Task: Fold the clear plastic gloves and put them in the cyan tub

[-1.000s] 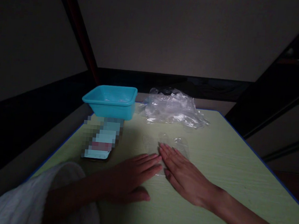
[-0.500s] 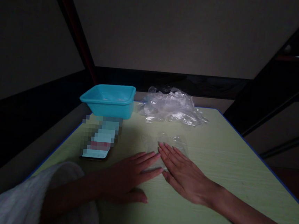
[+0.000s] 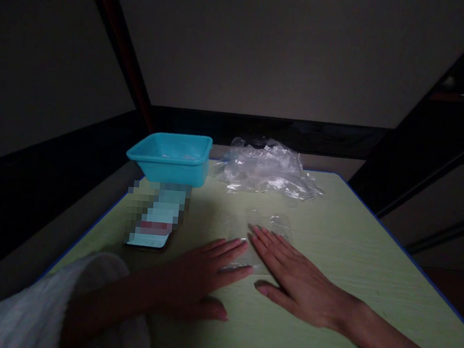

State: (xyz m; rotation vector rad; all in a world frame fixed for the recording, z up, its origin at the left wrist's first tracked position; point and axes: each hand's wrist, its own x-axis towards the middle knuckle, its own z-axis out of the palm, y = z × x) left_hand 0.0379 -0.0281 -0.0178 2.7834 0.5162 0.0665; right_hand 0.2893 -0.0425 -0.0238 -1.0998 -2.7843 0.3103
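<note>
Here, a clear glove (image 3: 237, 227) points far. The spread left hand (image 3: 201, 271) and flat, fingers-together right hand (image 3: 302, 280) overlap its sides.

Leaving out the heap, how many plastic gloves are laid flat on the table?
1 visible: a clear plastic glove, partly under the left hand and right hand, nearer than the plastic heap. More layers may be hidden beneath.
</note>
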